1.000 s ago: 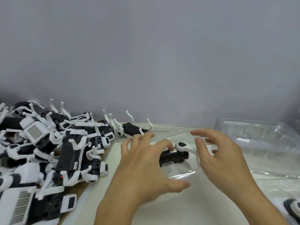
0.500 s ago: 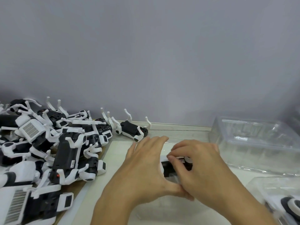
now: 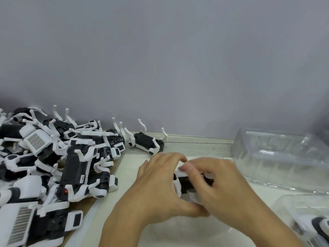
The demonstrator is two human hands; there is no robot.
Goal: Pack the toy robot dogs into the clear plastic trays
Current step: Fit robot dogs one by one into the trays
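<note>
Grey wall behind; two hands (image 3: 160, 186) (image 3: 224, 186) grip one toy dog (image 3: 187, 182).

A plain grey wall (image 3: 178, 59) backs a pale, perhaps wooden, tabletop (image 3: 195, 145).

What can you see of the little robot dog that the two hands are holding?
Only a bit of the robot dog shows, because both hands cover most of it. It has a black body with white parts and looks like hard plastic. The left hand curls around its left side. The right hand holds it from the right, its fingers blurred over the top. It sits low over a clear plastic tray on the white table; whether it touches the tray is hidden.
</note>
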